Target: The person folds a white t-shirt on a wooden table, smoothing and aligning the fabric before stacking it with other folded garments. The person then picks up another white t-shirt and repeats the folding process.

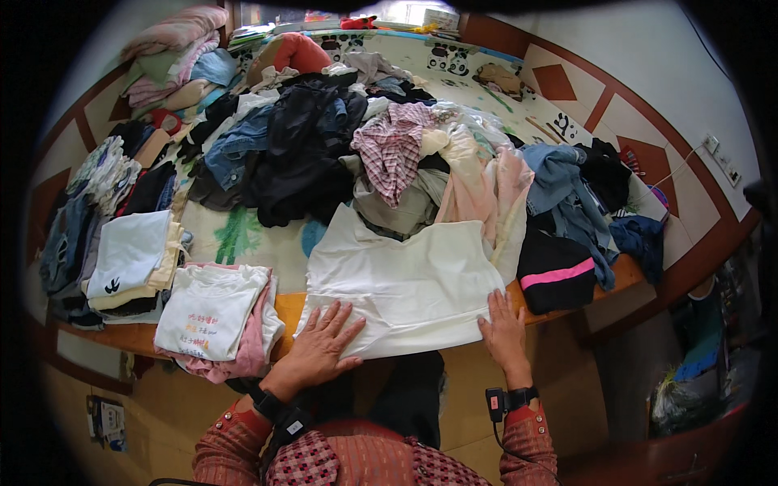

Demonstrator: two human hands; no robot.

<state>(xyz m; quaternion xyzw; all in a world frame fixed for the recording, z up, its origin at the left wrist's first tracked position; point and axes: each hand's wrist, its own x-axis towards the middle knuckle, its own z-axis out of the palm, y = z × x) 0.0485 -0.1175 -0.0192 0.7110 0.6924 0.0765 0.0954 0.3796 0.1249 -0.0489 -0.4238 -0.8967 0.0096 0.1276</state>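
Observation:
A white garment [404, 273] lies spread out at the near edge of the bed, its lower part folded over. My left hand [325, 340] rests on its lower left part, palm down with the fingers apart. On its lower right corner lies my right hand [503, 328], also flat, with nothing gripped. Left of my left hand sits a stack of folded clothes with a white printed T-shirt [213, 310] on top and pink cloth under it. A second folded stack, topped by a pale garment [130, 246], stands farther left.
Behind the white garment rises a large heap of loose clothes [304, 140]. Jeans [562, 194] and a black bag-like item with a pink stripe [556, 273] lie to the right. Folded bedding [173, 67] is piled at the back left. The wooden bed edge [289, 310] runs along the front.

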